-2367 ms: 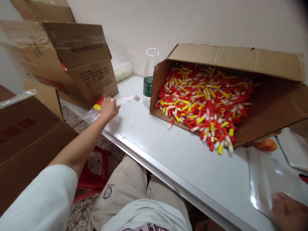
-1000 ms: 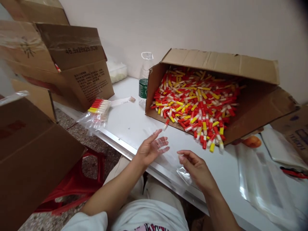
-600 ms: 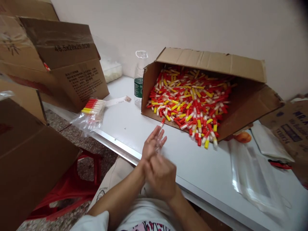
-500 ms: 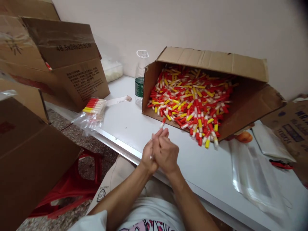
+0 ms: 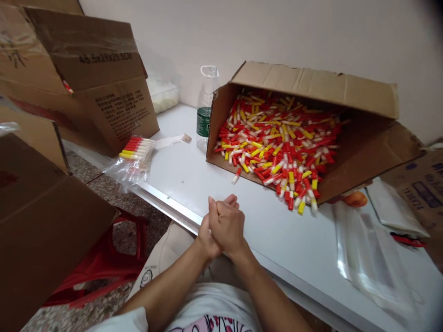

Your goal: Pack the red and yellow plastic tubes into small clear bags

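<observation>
Just over the table's front edge, my two hands are pressed together. My right hand (image 5: 227, 226) lies closed on top, its fingers curled over the left palm. Under it, my left hand (image 5: 206, 244) is mostly covered, with a few fingertips showing beyond. A tiny pale spot shows between the palms, but what they enclose is hidden. Ahead of the hands, one red-and-white plastic tube (image 5: 236, 175) lies alone on the white table (image 5: 194, 184). Behind it, a cardboard box (image 5: 311, 92) on its side spills many small red, yellow and white tubes (image 5: 273, 143).
At left, a clear bag of lined-up tubes (image 5: 136, 154) rests by the table edge beside a paper strip (image 5: 173, 140). A green-labelled bottle (image 5: 203, 121) stands against the box. Large cartons (image 5: 114, 92) fill the left. Clear plastic bags (image 5: 363, 253) lie right; a red stool (image 5: 104, 267) is below.
My clasped hands have shifted slightly left and turned, with the right hand now covering more of the left. The small pale tip between them shows less. The view has shifted slightly.
</observation>
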Tool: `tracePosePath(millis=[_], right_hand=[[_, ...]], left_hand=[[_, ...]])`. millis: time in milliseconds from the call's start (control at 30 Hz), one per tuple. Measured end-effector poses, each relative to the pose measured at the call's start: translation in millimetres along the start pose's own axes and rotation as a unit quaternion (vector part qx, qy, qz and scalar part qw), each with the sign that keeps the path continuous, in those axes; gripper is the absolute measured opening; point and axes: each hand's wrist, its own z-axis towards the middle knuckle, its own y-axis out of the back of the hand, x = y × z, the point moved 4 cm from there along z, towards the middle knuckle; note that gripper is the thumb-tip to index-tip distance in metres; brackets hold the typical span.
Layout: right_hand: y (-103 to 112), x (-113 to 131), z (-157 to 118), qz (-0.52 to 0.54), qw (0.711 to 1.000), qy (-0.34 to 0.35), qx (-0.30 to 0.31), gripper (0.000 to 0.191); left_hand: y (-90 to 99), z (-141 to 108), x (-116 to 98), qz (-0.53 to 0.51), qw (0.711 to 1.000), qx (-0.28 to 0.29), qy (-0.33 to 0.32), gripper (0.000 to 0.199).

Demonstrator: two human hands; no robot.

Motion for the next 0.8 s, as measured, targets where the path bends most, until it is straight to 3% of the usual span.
tracePosePath(millis=[133,200,267,400,533,633,700,800], right_hand=[[6.5,-39.7,50.2,-0.077,0.993,-0.086,-0.028,0.050],[13.0,-59.4,72.6,-0.074,0.994,-0.073,-0.021,0.050],[19.9,-70.5,87.9,-0.035,0.999,-0.023,0.006,0.052],[26.9,-69.4,102.7,0.056,0.995,0.005,0.080,0.055],[16.0,-49.7,109.9,0.139,0.979,-0.023,0.145,0.055],[4.7,-45.5,118.5,0.223,0.954,-0.064,0.188,0.054],[4.2,-54.0,129.2,0.248,0.951,-0.084,0.166,0.050],[17.0,-77.8,140.1,0.275,0.952,-0.132,0.024,0.047]], left_hand=[[-0.2,-18.4,18.1,0.004,1.000,0.004,0.029,0.030],[3.2,-21.5,12.0,0.075,0.996,-0.023,0.028,0.030],[8.8,-21.0,-8.7,0.167,0.984,-0.055,-0.005,0.031],[19.0,-20.7,-53.6,0.302,0.948,-0.072,-0.063,0.050],[25.3,-25.0,-63.0,0.460,0.874,-0.094,-0.127,0.067],[31.9,-25.0,-53.0,0.502,0.852,-0.096,-0.109,0.038],[39.0,-24.4,-49.0,0.492,0.861,-0.106,-0.075,0.033],[49.3,-25.5,-55.4,0.445,0.873,-0.175,-0.098,0.038]])
